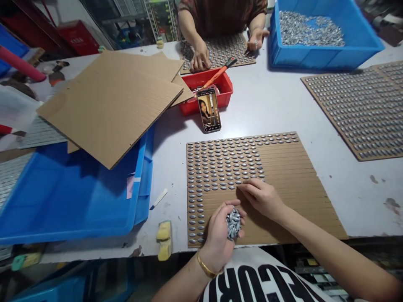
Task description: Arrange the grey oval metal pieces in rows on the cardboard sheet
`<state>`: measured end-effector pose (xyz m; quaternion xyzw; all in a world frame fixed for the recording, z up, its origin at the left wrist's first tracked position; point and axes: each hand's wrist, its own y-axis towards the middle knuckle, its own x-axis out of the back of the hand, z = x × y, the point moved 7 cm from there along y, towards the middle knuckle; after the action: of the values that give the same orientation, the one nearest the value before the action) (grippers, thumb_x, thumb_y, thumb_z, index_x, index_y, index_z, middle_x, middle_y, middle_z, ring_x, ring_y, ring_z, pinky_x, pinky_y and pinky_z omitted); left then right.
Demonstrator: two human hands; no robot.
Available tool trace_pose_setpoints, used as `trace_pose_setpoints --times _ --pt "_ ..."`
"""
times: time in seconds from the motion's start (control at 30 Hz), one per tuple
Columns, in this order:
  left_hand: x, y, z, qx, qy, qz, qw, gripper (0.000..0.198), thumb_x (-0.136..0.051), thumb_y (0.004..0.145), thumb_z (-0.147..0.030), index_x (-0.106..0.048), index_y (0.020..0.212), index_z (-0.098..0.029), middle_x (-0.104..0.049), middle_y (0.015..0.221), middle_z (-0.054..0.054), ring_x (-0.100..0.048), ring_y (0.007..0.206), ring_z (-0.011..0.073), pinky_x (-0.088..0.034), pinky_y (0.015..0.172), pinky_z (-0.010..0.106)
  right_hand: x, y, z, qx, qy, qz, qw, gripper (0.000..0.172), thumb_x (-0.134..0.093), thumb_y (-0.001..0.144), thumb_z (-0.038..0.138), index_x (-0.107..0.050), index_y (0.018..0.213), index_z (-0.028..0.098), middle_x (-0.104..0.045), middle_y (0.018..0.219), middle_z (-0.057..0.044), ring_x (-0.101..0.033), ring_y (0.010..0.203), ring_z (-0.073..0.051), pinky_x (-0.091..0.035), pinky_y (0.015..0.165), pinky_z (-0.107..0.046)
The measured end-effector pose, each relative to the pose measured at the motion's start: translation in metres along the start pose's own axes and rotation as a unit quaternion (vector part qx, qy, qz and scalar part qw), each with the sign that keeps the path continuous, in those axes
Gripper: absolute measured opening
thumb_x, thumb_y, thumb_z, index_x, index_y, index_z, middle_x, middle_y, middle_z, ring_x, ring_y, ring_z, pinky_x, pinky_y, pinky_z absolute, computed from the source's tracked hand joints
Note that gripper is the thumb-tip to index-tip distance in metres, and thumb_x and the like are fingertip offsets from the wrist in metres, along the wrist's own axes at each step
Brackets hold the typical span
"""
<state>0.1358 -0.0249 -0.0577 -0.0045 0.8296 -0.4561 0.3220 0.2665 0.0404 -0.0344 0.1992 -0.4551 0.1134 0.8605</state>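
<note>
My left hand (217, 241) is cupped low over the near edge of a ridged cardboard sheet (292, 197), and it holds a heap of small silver oval pieces (233, 223). Its wrist wears a gold bangle. My right hand (261, 199) lies flat on the cardboard with its fingertips at the lower edge of the placed pieces. It holds nothing I can see. Neat rows of the same ovals (223, 163) stand in the grooves across the sheet's left part and along its far edge. The right part of the sheet shows bare grooves.
Across the white table, a co-worker's hands (220, 52) work on another filled sheet. A blue crate of silver pieces (324, 35) stands far right, with a filled sheet (355, 109) below it. Loose cardboard sheets (110, 100) overlap a blue tray (69, 197) at left. A red box (208, 90) and phone (209, 110) stand beyond.
</note>
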Motion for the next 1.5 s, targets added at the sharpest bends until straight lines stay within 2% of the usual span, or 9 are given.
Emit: trace_pose_setpoints --times 0.27,0.47,0.73,1.0,1.27,1.5 --pt "-0.004 0.003 0.0 0.008 -0.019 -0.004 1.0 0.037 -0.056 0.082 -0.04 -0.064 0.106 -0.014 -0.059 0.078 0.006 -0.052 0.062 0.0116 -0.031 0.042 0.018 -0.001 0.002 -0.001 -0.014 -0.002 0.026 1.0 0.023 -0.041 0.093 0.017 -0.064 0.093 0.02 -0.063 0.091 -0.007 -0.059 0.08 -0.013 -0.047 0.069 -0.023" --pt "0.0 0.003 0.002 0.015 -0.028 -0.008 0.999 0.037 -0.056 0.08 -0.036 -0.064 0.109 -0.014 -0.059 0.08 0.006 -0.052 0.064 0.0119 -0.032 0.043 0.019 0.0 0.003 0.003 -0.046 -0.017 0.014 0.999 0.019 -0.043 0.093 0.018 -0.061 0.09 0.019 -0.062 0.088 -0.006 -0.058 0.077 -0.014 -0.044 0.068 -0.024" --pt "0.001 0.002 0.0 0.007 -0.002 0.022 1.0 0.036 -0.06 0.077 -0.03 -0.064 0.11 -0.015 -0.058 0.081 0.005 -0.052 0.064 0.0113 -0.032 0.043 0.018 -0.001 0.004 0.007 -0.106 -0.051 -0.005 0.993 0.017 -0.045 0.091 0.022 -0.059 0.083 0.019 -0.061 0.08 -0.005 -0.057 0.074 -0.015 -0.041 0.067 -0.024" --pt "0.003 0.005 0.003 -0.003 -0.011 0.042 0.999 0.038 -0.055 0.082 -0.034 -0.063 0.114 -0.013 -0.057 0.082 0.006 -0.051 0.065 0.0121 -0.032 0.042 0.019 -0.001 0.013 0.003 -0.156 -0.052 0.043 0.985 0.01 -0.051 0.085 0.023 -0.056 0.076 0.02 -0.06 0.076 -0.001 -0.056 0.069 -0.014 -0.036 0.06 -0.023" --pt "0.004 0.004 0.003 0.005 -0.01 0.047 0.999 0.037 -0.052 0.082 -0.03 -0.063 0.112 -0.013 -0.059 0.08 0.006 -0.051 0.065 0.0125 -0.033 0.042 0.019 -0.001 0.007 0.0 -0.144 -0.01 0.037 0.989 0.014 -0.048 0.088 0.025 -0.061 0.085 0.021 -0.062 0.079 -0.003 -0.058 0.073 -0.016 -0.039 0.065 -0.025" --pt "0.003 0.005 0.003 0.003 -0.005 0.051 0.999 0.028 -0.053 0.08 -0.03 -0.062 0.102 -0.015 -0.06 0.079 0.006 -0.052 0.063 0.0119 -0.032 0.042 0.019 -0.002 0.008 0.001 -0.162 -0.037 0.031 0.986 0.011 -0.051 0.087 0.024 -0.059 0.081 0.02 -0.061 0.077 -0.001 -0.057 0.072 -0.015 -0.038 0.064 -0.024"
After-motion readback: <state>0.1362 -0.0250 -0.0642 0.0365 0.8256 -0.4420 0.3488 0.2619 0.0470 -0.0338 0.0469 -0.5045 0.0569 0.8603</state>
